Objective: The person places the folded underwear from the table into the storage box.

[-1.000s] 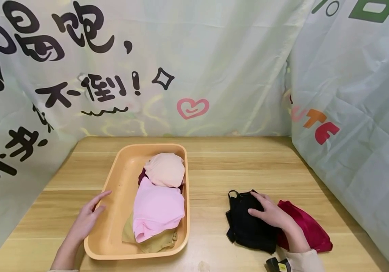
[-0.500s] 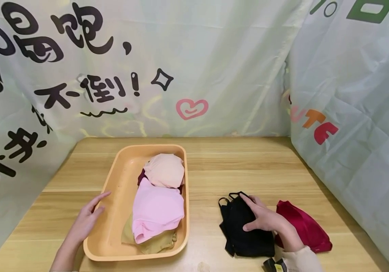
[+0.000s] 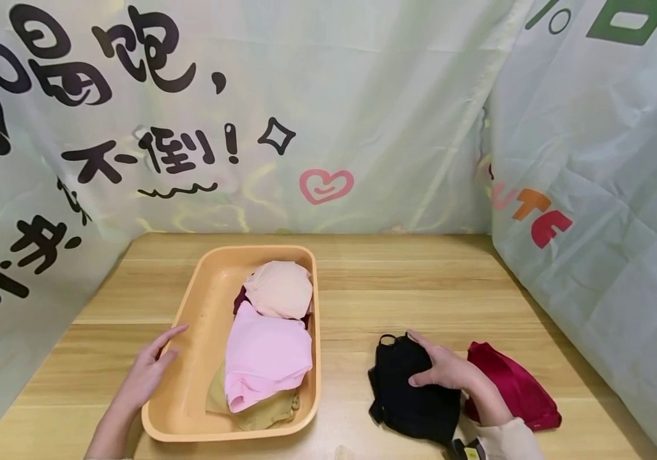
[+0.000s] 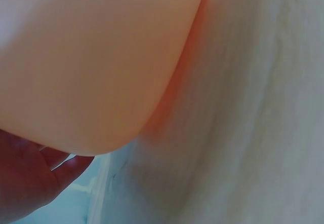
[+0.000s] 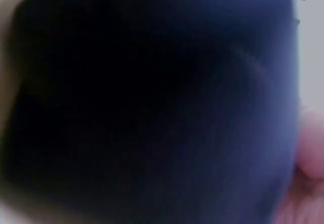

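My right hand (image 3: pixel 449 370) grips a folded black bra (image 3: pixel 420 409) at the right of the table, thumb in front and the other fingers mostly behind it. Thin straps stick up at its top left. In the right wrist view the dark cloth (image 5: pixel 152 107) is blurred and fills most of the picture. My left hand (image 3: pixel 147 367) rests on the left rim of an orange tray (image 3: pixel 190 326), fingers relaxed. In the tray's right half lie a pale pink bra (image 3: pixel 279 289), a pink garment (image 3: pixel 267 354) and an olive garment (image 3: pixel 265 415) partly beneath it.
A dark red satin bra (image 3: pixel 512 383) lies on the wooden table (image 3: pixel 357 275) just right of my right hand. Some maroon cloth (image 3: pixel 239 299) shows under the pale pink bra. Printed curtains (image 3: pixel 397 115) enclose the back and sides.
My right hand has shifted left and slightly nearer, bringing the black bra with it, away from the red one. The left hand and the tray stay where they were.
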### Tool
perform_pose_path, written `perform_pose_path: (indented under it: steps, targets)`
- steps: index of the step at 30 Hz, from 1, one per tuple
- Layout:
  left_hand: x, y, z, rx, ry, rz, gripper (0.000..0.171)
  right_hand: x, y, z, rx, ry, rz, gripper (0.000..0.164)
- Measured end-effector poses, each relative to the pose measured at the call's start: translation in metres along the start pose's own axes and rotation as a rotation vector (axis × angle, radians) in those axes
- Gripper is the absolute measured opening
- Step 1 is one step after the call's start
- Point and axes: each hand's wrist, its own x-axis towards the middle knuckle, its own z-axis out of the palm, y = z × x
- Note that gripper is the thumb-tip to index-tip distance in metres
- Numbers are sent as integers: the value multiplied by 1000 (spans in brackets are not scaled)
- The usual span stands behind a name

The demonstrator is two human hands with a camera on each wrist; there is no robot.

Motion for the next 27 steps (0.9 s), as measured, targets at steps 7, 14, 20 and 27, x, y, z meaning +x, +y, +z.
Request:
perform_pose_path:
  steps: [7,14,20,27]
  targets:
    - [1,2,-1,15,-5,-6,32,3,-7,2,260,232,11,82]
    - [0,2,-1,8,-14,-10,33,4,-21,-3,489,305,-21,81]
    - [-1,1,-1,15,-8,-16,33,6,-27,-8,553,254,-58,83]
    - [0,2,-1,14,-10,-13,33,7,-37,-11,671,340,16,78]
